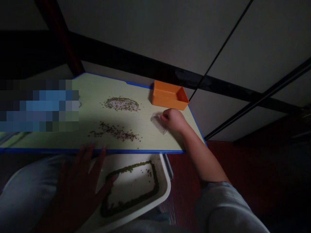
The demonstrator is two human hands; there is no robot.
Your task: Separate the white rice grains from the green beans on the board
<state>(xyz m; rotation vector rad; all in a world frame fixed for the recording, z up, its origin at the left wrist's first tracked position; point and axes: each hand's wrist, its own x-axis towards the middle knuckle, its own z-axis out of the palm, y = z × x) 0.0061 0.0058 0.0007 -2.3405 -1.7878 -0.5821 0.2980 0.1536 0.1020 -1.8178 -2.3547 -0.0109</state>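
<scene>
My right hand (173, 119) is closed on a clear plastic piece (159, 123), which is tilted on the pale yellow board; its exact kind is hard to make out. In shadow, my left hand (77, 184) has its fingers spread, with the fingertips by the board's blue near edge and the thumb over a white basin (166, 184). On the board (155, 144), a pale and green heap of small seed-like bits (121, 104) lies behind a looser, darker scatter of bits (116, 132). Along the basin's inside edges runs a dark green band of similar bits (143, 196).
An orange open box (170, 102) stands at the board's far right corner, just beyond my right hand. Pale panels with dark strips (136, 53) rise behind the board. A blurred-out patch (43, 106) covers the board's left side. Dark red floor (218, 161) shows at right.
</scene>
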